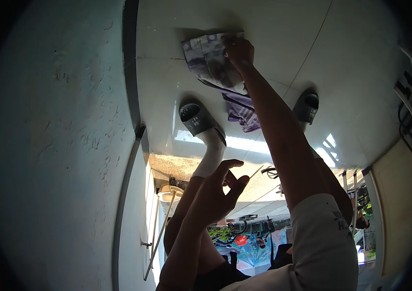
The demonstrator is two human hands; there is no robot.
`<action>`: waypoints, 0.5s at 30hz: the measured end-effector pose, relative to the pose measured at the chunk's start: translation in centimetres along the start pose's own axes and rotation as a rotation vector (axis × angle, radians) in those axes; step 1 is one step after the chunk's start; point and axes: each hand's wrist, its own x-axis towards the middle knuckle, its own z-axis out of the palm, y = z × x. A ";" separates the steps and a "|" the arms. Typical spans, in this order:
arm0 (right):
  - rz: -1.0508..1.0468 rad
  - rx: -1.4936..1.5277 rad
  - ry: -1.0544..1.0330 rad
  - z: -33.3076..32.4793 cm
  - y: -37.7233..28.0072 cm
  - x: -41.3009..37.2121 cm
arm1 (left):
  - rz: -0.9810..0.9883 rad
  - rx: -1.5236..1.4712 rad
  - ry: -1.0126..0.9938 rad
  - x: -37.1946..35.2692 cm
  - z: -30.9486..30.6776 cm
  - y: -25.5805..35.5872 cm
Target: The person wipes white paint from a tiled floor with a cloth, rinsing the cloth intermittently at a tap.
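Note:
A purple and white patterned cloth [208, 56] lies partly spread on the floor, with a darker purple, folded part [242, 111] trailing toward my feet. At its upper right corner my right hand [240, 51] is closed, the fingers gripping the fabric. My forearm covers part of the cloth's right side. Lower down, my left hand [220, 189] hangs in the air in front of my leg, apart from the cloth. Its thumb and forefinger are apart and curved, with nothing between them; the other fingers are partly hidden.
My feet wear dark slides, the left slide [196, 116] and the right slide [306, 105], on either side of the cloth. A rough painted wall [60, 145] stands at left. Metal racks [411, 102] are at right. Between my legs, a sunlit doorway appears upside down.

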 end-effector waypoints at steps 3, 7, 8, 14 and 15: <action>-0.082 -0.339 0.122 1.8 7.0 -0.5 | 0.045 0.038 0.110 0.4 -0.9 0.1; -0.074 -0.410 0.143 2.1 10.6 -3.8 | 0.039 -0.018 0.117 0.4 -0.7 -0.3; -0.010 -0.337 0.130 2.0 10.7 -3.9 | 0.023 -0.031 0.083 0.5 -0.5 -0.6; -0.097 -0.293 0.122 1.2 10.3 -1.7 | 0.027 -0.047 0.050 0.4 -0.3 -1.0; -0.105 -0.267 0.117 1.3 10.1 -1.2 | 0.044 -0.072 0.055 0.3 -0.2 -1.2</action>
